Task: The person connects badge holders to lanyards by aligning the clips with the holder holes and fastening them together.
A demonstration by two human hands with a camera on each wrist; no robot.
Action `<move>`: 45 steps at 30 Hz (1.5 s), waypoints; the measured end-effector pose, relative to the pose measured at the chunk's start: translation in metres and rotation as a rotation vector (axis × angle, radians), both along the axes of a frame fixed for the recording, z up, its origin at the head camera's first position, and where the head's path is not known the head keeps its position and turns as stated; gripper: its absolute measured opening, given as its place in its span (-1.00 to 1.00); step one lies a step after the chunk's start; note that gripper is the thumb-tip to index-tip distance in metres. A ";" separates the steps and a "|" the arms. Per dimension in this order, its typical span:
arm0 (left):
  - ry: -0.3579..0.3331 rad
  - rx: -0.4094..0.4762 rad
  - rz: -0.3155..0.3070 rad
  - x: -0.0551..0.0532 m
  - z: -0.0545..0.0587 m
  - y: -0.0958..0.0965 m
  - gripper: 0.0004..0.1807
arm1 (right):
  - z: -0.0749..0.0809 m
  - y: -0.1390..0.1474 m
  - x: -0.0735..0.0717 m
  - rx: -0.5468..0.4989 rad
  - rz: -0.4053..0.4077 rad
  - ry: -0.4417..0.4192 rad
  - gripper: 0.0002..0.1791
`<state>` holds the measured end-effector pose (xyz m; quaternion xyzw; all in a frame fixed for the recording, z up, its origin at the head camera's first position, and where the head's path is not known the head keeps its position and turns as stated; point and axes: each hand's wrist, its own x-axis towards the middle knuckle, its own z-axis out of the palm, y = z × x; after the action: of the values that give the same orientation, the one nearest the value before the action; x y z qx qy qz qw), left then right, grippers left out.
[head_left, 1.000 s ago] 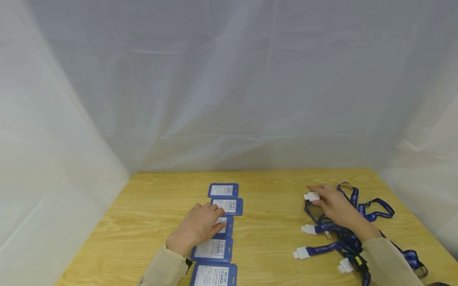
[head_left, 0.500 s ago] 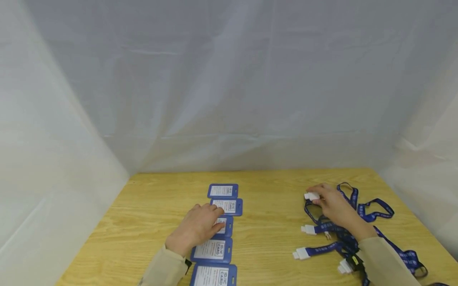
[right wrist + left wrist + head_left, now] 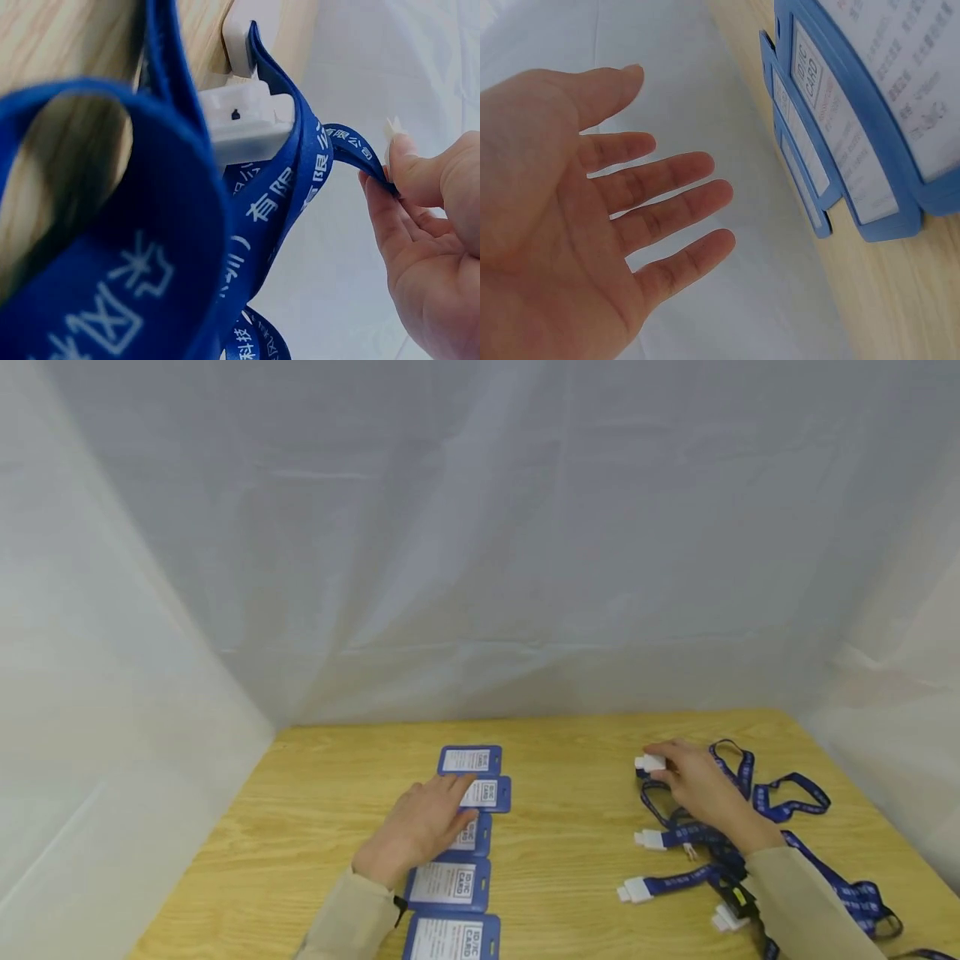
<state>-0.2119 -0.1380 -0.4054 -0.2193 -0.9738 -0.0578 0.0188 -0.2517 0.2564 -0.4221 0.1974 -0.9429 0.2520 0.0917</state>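
Several blue ID card holders point(image 3: 447, 885) lie in a column on the table, their white cards lettered "ID/IC CARD". Above the middle ones, my left hand point(image 3: 416, 828) has its fingers spread and covers part of them in the head view. Its palm and straight fingers show with nothing in them in the left wrist view, where the card holders point(image 3: 847, 127) lie off to the right. On the right, my right hand point(image 3: 697, 787) pinches a blue lanyard point(image 3: 352, 150) by its white plastic clip point(image 3: 652, 762) between thumb and fingers. The strap runs down from that grip.
More blue lanyards point(image 3: 678, 882) with white clips lie tangled under and beside the right forearm, with loops point(image 3: 791, 802) reaching right. White sheeting point(image 3: 480, 610) stands behind the wooden table point(image 3: 555, 860) and along both sides.
My left hand has moved slightly away from me, its fingers stretched out more. My right hand has lifted a little with the white clip, showing more strap beneath it.
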 end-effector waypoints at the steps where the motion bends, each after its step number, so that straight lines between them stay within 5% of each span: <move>1: 0.004 -0.002 -0.006 -0.001 0.001 0.000 -0.38 | 0.000 -0.001 0.000 0.002 0.001 0.000 -0.60; 11: 0.021 -0.039 -0.042 -0.016 0.005 0.003 -0.41 | -0.001 -0.004 -0.003 -0.003 -0.007 0.015 -0.64; 20: -0.065 -0.004 0.016 -0.025 0.002 0.004 -0.38 | -0.001 -0.012 -0.006 0.035 -0.019 0.073 -0.66; 26: -0.094 -0.024 0.002 -0.028 -0.005 0.001 -0.42 | -0.003 -0.019 -0.008 0.017 0.010 0.031 -0.65; 35: -0.028 -0.036 0.020 -0.045 -0.018 -0.002 -0.41 | -0.006 -0.028 -0.016 -0.013 0.030 0.036 -0.61; 45: -0.101 0.003 0.036 -0.060 -0.026 -0.010 -0.43 | -0.012 -0.040 -0.023 0.008 0.042 0.026 -0.68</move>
<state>-0.2717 -0.1475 -0.4314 -0.1984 -0.9772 -0.0699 -0.0291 -0.2750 0.2163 -0.4341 0.2207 -0.9383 0.2476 0.0980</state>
